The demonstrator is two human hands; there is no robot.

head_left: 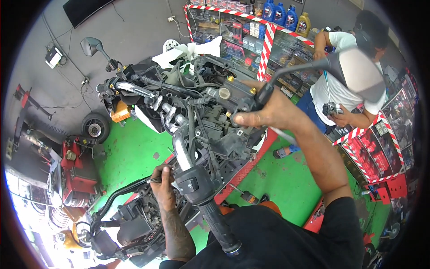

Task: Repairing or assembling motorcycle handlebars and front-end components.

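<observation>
My right hand (275, 112) is closed on a black lever assembly (264, 94), thumb across its clamp; a long stem rises from it to a mirror (360, 74) at the upper right. My left hand (163, 188) has its fingers curled around a small metal piece (154, 180), possibly a tool, just left of a black switch housing (193, 186). That housing and its rubber grip (217, 224) sit on the silver handlebar (183, 148) of a partly stripped motorcycle (201, 125), whose cables, frame and bare fittings show in the middle. My right fingertips are partly hidden behind the assembly.
A co-worker in a white shirt (331, 92) stands right, holding a small part (331, 110). Striped glass showcases (224, 31) line the back. A loose wheel (95, 130) and red equipment (78, 188) are left. The motorcycle rests on a red lift (235, 184) above green floor (130, 148).
</observation>
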